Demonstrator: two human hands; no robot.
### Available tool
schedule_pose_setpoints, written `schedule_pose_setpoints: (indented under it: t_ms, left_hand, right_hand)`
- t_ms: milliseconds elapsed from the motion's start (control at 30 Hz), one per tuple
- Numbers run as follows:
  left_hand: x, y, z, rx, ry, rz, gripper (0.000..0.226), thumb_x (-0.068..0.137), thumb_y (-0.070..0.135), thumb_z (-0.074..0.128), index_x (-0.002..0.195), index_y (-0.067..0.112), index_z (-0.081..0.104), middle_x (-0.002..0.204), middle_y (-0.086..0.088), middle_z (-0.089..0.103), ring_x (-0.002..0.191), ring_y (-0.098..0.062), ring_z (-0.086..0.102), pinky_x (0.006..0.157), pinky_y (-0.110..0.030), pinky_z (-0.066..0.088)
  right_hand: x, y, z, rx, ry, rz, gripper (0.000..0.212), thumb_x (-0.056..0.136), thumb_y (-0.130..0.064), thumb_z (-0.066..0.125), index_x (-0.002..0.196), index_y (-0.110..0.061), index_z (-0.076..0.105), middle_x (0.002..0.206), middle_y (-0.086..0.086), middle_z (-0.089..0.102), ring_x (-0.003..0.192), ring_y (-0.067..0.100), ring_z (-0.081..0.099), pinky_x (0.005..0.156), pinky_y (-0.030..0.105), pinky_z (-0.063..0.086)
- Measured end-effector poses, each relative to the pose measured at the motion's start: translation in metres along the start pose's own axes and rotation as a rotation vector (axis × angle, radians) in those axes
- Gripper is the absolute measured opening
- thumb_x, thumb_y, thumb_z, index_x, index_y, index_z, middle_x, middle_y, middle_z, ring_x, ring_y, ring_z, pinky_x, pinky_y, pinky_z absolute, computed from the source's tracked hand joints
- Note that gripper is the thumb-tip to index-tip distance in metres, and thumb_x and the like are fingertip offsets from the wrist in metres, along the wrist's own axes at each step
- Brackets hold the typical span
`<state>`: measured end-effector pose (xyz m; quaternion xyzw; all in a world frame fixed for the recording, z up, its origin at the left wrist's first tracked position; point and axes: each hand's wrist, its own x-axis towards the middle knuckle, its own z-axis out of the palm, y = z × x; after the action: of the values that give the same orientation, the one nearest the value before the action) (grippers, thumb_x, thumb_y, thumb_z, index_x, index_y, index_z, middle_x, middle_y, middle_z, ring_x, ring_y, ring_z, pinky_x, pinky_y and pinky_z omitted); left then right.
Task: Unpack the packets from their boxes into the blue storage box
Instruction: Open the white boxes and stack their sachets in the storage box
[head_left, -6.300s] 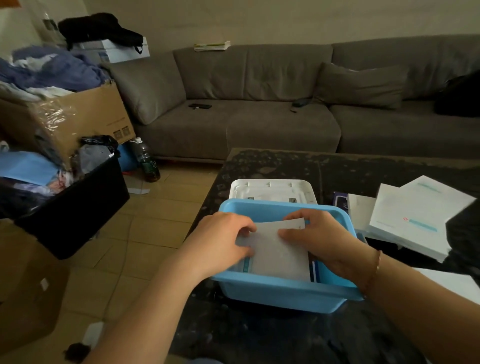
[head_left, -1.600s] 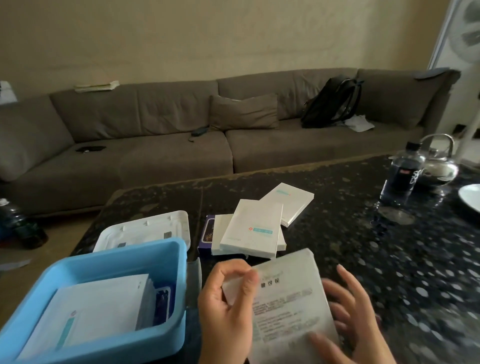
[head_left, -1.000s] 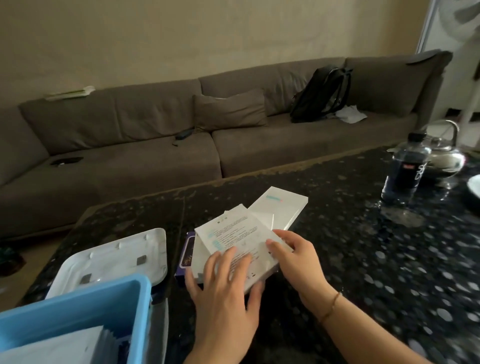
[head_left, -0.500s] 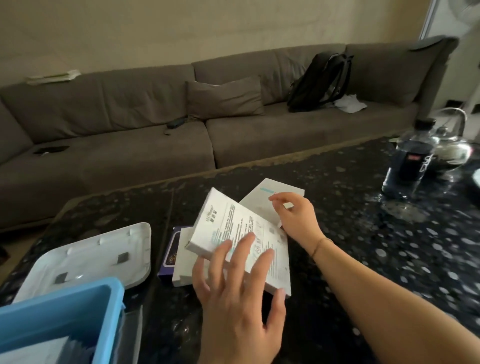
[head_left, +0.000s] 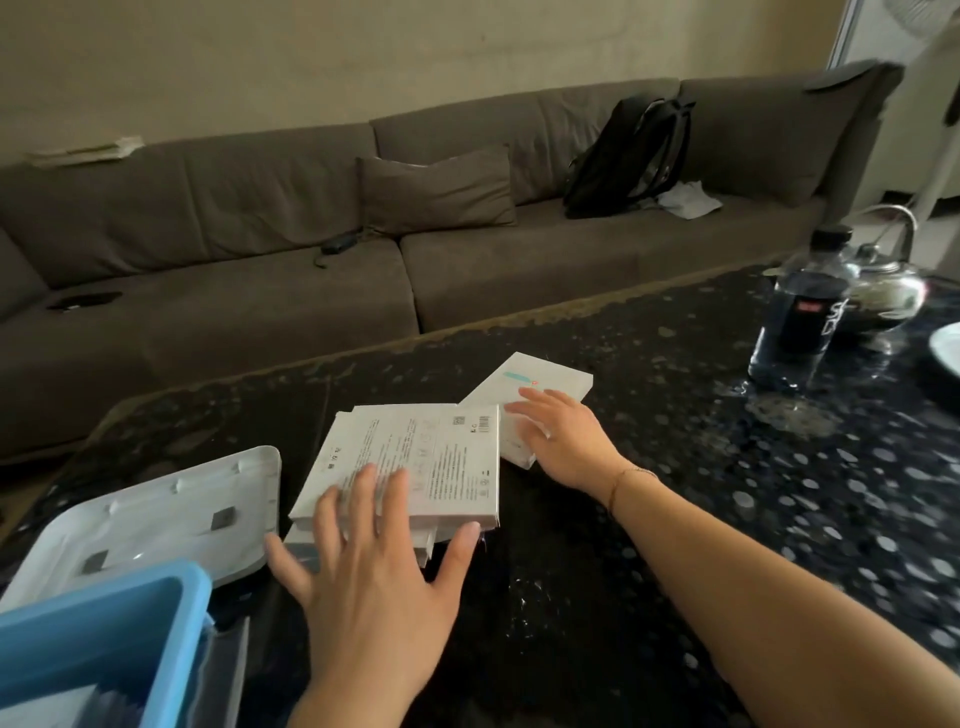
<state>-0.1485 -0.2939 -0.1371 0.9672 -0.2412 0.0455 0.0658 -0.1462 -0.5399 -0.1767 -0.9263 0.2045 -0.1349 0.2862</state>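
Left hand (head_left: 371, 577) flat, fingers spread, pressing stack of white boxes (head_left: 410, 462); holds nothing. Right hand (head_left: 558, 439) open, fingers resting on far white box (head_left: 540, 382). That box lies just ahead, nearer right hand. Blue storage box (head_left: 104, 618) near left.

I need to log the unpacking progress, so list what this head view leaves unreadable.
- Blue storage box: cut off by the lower left edge of the head view; its contents cannot be counted.
- Stack of white boxes: the left hand covers its near edge; the print is too small to read, and whether the boxes are full is hidden.
- Far white box: the right hand covers its near part.
- Fingers of the right hand: motion-blurred.
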Motion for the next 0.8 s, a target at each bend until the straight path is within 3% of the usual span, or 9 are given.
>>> schedule_pose_setpoints:
  t_ms: [100, 167, 233, 300, 367, 400, 500, 633, 800]
  left_hand:
    - [-0.001, 0.006, -0.009, 0.001, -0.052, -0.031, 0.102, 0.064, 0.08, -0.017, 0.154, 0.034, 0.002, 0.165, 0.006, -0.002, 0.151, -0.023, -0.006, 0.113, -0.068, -0.003]
    - [-0.001, 0.009, -0.01, -0.001, -0.065, -0.031, 0.103, 0.064, 0.08, -0.012, 0.155, 0.031, -0.003, 0.165, 0.002, -0.01, 0.151, -0.026, -0.012, 0.113, -0.068, -0.003]
    - [-0.004, 0.011, -0.01, -0.022, -0.001, 0.035, 0.098, 0.073, 0.08, 0.001, 0.155, 0.026, 0.006, 0.165, -0.004, -0.003, 0.151, -0.031, -0.004, 0.112, -0.069, 0.003]
    - [-0.014, 0.01, -0.002, -0.163, 0.252, 0.242, 0.079, 0.088, 0.07, 0.034, 0.148, 0.02, 0.032, 0.16, -0.01, 0.023, 0.147, -0.035, 0.018, 0.112, -0.067, 0.017]
    - [-0.03, 0.015, 0.012, -0.316, 0.517, 0.555, 0.06, 0.086, 0.048, 0.059, 0.137, 0.018, 0.047, 0.15, -0.01, 0.039, 0.139, -0.033, 0.034, 0.109, -0.063, 0.032]
    - [-0.039, 0.021, 0.019, -0.352, 0.562, 0.718, 0.056, 0.082, 0.039, 0.066, 0.132, 0.018, 0.052, 0.146, -0.009, 0.046, 0.135, -0.031, 0.04, 0.105, -0.06, 0.038]
    - [-0.059, 0.037, 0.041, -0.325, 0.473, 0.982, 0.055, 0.078, 0.033, 0.072, 0.128, 0.019, 0.057, 0.141, -0.004, 0.054, 0.131, -0.025, 0.047, 0.101, -0.052, 0.043]
    - [-0.073, 0.039, 0.058, -0.265, 0.232, 0.961, 0.066, 0.082, 0.054, 0.062, 0.137, 0.02, 0.049, 0.154, 0.002, 0.039, 0.141, -0.021, 0.036, 0.111, -0.047, 0.034]
    - [-0.097, 0.018, 0.069, -0.221, 0.133, 1.102, 0.066, 0.089, 0.064, 0.053, 0.14, 0.023, 0.05, 0.156, 0.005, 0.038, 0.147, -0.016, 0.029, 0.112, -0.037, 0.032]
  right_hand:
    - [-0.006, 0.005, 0.001, -0.252, -0.13, 0.02, 0.043, 0.101, -0.046, 0.036, 0.144, -0.043, 0.038, 0.161, -0.015, 0.018, 0.151, 0.014, 0.004, 0.12, 0.057, -0.002]
    - [-0.016, 0.006, -0.003, -0.276, -0.118, 0.026, 0.044, 0.101, -0.049, 0.035, 0.144, -0.044, 0.037, 0.161, -0.015, 0.018, 0.151, 0.014, 0.004, 0.119, 0.059, -0.004]
    - [-0.034, 0.009, -0.01, -0.272, -0.095, 0.037, 0.045, 0.1, -0.05, 0.037, 0.144, -0.044, 0.037, 0.161, -0.015, 0.019, 0.151, 0.014, 0.005, 0.119, 0.059, -0.001]
    - [-0.064, 0.016, -0.02, -0.303, -0.092, 0.032, 0.05, 0.096, -0.057, 0.038, 0.145, -0.046, 0.034, 0.161, -0.017, 0.018, 0.151, 0.012, 0.004, 0.12, 0.057, 0.002]
    - [-0.102, 0.024, -0.031, -0.335, -0.099, 0.026, 0.056, 0.092, -0.063, 0.041, 0.145, -0.047, 0.032, 0.16, -0.02, 0.016, 0.151, 0.01, 0.003, 0.121, 0.052, 0.003]
    - [-0.123, 0.027, -0.037, -0.335, -0.096, 0.016, 0.058, 0.09, -0.066, 0.042, 0.145, -0.048, 0.033, 0.159, -0.022, 0.017, 0.15, 0.008, 0.003, 0.122, 0.05, 0.005]
    - [-0.186, 0.035, -0.05, -0.297, -0.072, -0.044, 0.061, 0.082, -0.071, 0.045, 0.14, -0.051, 0.04, 0.156, -0.027, 0.021, 0.148, 0.0, 0.006, 0.122, 0.046, 0.016]
    - [-0.26, 0.038, -0.05, -0.208, -0.073, -0.167, 0.065, 0.073, -0.071, 0.056, 0.135, -0.051, 0.048, 0.153, -0.028, 0.026, 0.148, 0.002, 0.015, 0.118, 0.033, 0.026]
    - [-0.312, 0.034, -0.038, -0.191, -0.015, -0.338, 0.062, 0.072, -0.06, 0.067, 0.131, -0.042, 0.058, 0.15, -0.018, 0.041, 0.144, 0.012, 0.033, 0.111, 0.023, 0.033]
